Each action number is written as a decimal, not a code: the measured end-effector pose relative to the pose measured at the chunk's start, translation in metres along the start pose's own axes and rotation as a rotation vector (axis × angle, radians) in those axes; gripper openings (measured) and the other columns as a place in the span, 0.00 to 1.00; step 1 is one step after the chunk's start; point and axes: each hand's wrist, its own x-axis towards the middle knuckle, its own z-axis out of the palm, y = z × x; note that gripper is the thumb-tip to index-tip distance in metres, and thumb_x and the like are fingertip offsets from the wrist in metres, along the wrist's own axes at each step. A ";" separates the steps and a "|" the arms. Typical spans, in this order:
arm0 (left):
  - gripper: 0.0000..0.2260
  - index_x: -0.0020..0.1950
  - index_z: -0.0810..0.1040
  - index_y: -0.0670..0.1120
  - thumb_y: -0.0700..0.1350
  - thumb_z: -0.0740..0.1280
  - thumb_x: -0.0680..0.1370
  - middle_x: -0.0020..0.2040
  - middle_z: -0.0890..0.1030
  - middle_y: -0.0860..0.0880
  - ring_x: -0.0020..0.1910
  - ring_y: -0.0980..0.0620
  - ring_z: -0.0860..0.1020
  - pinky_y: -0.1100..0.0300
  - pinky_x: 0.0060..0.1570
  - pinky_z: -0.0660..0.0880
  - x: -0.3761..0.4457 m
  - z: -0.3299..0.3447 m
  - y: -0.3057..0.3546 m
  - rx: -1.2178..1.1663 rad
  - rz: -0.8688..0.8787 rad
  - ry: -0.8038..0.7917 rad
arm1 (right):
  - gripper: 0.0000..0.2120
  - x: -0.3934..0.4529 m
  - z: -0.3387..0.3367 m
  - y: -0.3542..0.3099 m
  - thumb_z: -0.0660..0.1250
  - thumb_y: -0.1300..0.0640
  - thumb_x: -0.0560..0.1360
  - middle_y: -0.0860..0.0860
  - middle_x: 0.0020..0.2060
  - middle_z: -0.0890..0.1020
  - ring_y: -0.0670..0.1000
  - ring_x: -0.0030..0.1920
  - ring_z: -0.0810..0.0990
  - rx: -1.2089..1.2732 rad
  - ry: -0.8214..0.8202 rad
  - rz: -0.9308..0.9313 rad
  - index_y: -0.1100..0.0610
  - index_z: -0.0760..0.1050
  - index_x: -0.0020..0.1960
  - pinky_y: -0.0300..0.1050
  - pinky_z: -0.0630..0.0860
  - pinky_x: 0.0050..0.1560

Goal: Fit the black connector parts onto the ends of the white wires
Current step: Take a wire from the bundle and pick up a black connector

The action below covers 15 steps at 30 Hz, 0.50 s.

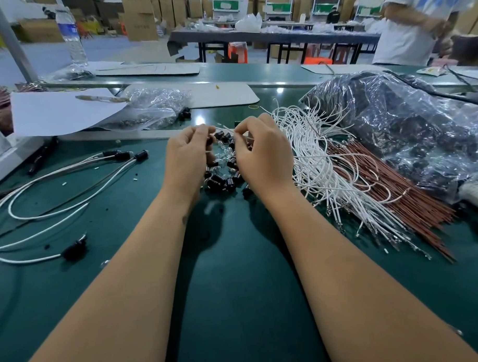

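1. I see my left hand (pixel 189 152) and my right hand (pixel 258 153) close together over the green table (pixel 235 275).
2. My left hand has its fingers curled in, pinching something small near the top. I think it is a thin white wire (pixel 225 128), but the thing is tiny and hard to see.
3. My right hand has its fingers curled too, and its tips pinch the other end of that same wire.
4. Between and under my hands lies a little pile of black connector parts (pixel 221 178). Some clear little bits are mixed in with them.
5. Just to the right of my right hand is a big heap of loose white wires (pixel 310 156). They touch a bunch of brown wires (pixel 389 186) lying beside them.
6. To the left, well apart from my hands, lie finished wires (pixel 43 187) with black parts already on their ends.
7. A big clear plastic bag (pixel 409 126) full of dark parts sits at the far right.
8. A white paper sheet (pixel 56 111) and a water bottle (pixel 71 35) are at the far left.
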 end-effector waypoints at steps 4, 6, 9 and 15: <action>0.12 0.49 0.78 0.41 0.36 0.55 0.82 0.41 0.78 0.47 0.38 0.56 0.76 0.66 0.42 0.77 0.006 -0.006 0.001 -0.324 -0.135 -0.002 | 0.04 -0.001 -0.001 0.003 0.68 0.57 0.76 0.50 0.43 0.76 0.52 0.40 0.76 0.033 0.010 -0.004 0.58 0.79 0.46 0.41 0.68 0.39; 0.11 0.50 0.79 0.41 0.34 0.57 0.82 0.42 0.78 0.47 0.39 0.56 0.77 0.66 0.47 0.78 0.006 -0.004 0.002 -0.377 -0.138 -0.002 | 0.04 0.000 -0.001 0.004 0.69 0.56 0.76 0.51 0.42 0.76 0.52 0.40 0.76 0.045 0.018 -0.005 0.57 0.80 0.46 0.43 0.71 0.38; 0.10 0.53 0.78 0.41 0.33 0.58 0.82 0.44 0.78 0.47 0.42 0.56 0.77 0.65 0.52 0.78 0.005 -0.002 0.003 -0.376 -0.134 0.000 | 0.03 0.000 -0.002 0.002 0.70 0.58 0.75 0.52 0.40 0.76 0.53 0.40 0.77 0.103 0.020 -0.023 0.56 0.81 0.46 0.49 0.76 0.39; 0.12 0.63 0.74 0.37 0.32 0.59 0.81 0.45 0.78 0.47 0.44 0.54 0.78 0.62 0.54 0.78 0.004 0.000 0.005 -0.413 -0.137 -0.049 | 0.02 -0.001 -0.001 0.002 0.70 0.59 0.75 0.52 0.40 0.75 0.54 0.40 0.77 0.116 -0.015 -0.053 0.55 0.81 0.45 0.51 0.76 0.38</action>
